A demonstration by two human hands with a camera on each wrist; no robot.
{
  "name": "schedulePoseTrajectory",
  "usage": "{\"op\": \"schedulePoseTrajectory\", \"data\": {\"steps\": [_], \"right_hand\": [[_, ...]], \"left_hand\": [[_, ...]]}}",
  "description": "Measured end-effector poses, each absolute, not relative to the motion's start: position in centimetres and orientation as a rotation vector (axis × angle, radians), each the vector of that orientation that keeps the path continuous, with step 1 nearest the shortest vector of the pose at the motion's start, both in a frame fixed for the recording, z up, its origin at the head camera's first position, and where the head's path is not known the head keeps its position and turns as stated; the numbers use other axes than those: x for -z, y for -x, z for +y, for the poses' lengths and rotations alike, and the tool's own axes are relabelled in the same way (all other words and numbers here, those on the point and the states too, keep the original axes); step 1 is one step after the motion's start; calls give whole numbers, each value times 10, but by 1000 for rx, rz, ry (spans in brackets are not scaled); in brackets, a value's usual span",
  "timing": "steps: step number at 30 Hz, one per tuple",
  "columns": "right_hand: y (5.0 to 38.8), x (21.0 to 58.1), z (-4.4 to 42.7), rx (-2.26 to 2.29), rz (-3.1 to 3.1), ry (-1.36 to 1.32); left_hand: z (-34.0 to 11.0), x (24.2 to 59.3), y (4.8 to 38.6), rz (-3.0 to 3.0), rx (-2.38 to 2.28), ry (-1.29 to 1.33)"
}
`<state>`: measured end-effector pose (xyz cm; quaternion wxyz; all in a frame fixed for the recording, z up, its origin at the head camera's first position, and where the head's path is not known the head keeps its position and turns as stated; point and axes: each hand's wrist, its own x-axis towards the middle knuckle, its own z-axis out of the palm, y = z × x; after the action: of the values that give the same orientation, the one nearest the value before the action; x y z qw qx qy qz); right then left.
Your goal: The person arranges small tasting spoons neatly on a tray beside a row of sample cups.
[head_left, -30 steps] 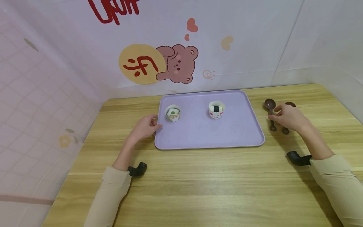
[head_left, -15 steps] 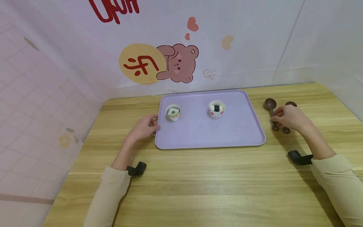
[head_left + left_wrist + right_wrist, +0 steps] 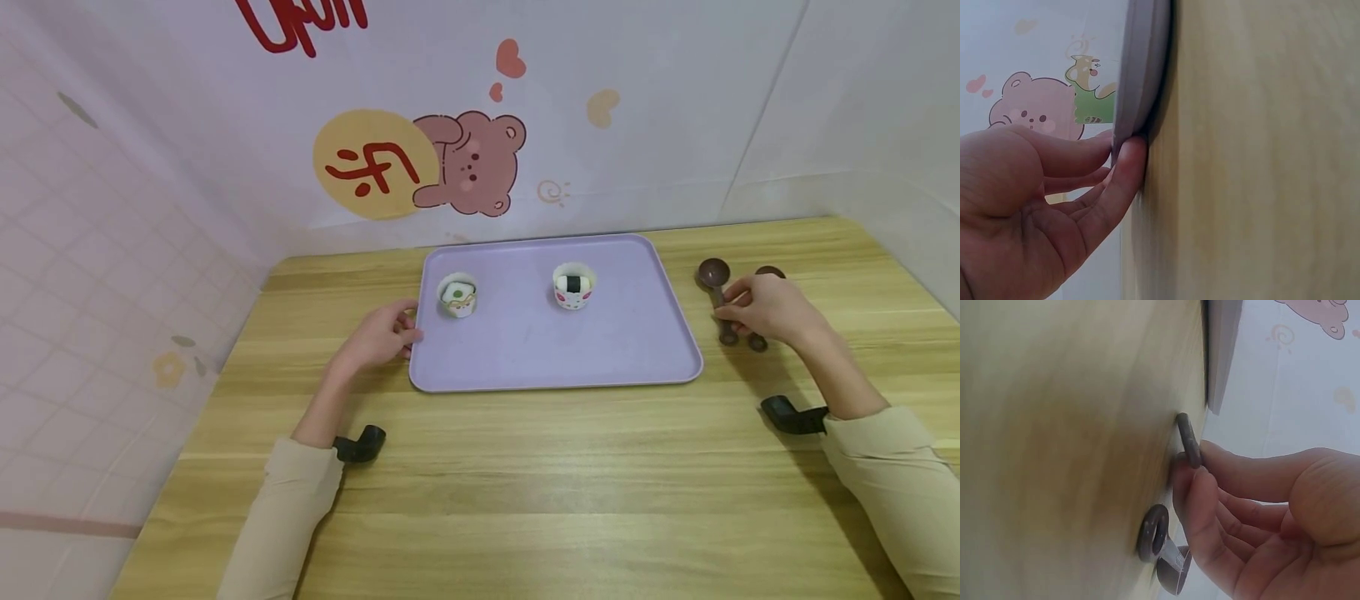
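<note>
The right hand [image 3: 771, 308] is nearly closed, thumb and forefinger pinching the handle of a brown measuring spoon [image 3: 714, 273] near its ring end. Whether the spoon's bowl is off the worktop [image 3: 525, 483] cannot be told. The left hand [image 3: 381, 336] grips the near-left edge of the lilac tray [image 3: 555, 354], thumb above and a finger below the rim.

The step in hand looks like taking up the spoon while the tray is steadied. Lifting it would call for a firm pinch and care not to catch the second measuring spoon [image 3: 757, 342], lying just beside, partly hidden under the right hand. Farther out, two paper cups [image 3: 573, 299] [image 3: 462, 307] stand upright and apart on the tray.
</note>
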<state>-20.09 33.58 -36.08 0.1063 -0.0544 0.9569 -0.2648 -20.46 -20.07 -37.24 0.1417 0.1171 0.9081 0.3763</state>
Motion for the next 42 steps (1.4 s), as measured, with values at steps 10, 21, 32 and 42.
{"op": "schedulePoseTrajectory", "data": {"steps": [10,21,32,42], "right_hand": [[201,360,334,790,2821,140],[201,357,331,834,2830,131],[198,357,328,902,2868,88],[197,352,324,902,2924,93]], "left_hand": [[-203,374,204,2623,-1093,-358],[-204,373,203,2624,-1090,-359],[-201,376,203,2627,-1107,-315],[-198,373,203,2623,-1128,-288]]}}
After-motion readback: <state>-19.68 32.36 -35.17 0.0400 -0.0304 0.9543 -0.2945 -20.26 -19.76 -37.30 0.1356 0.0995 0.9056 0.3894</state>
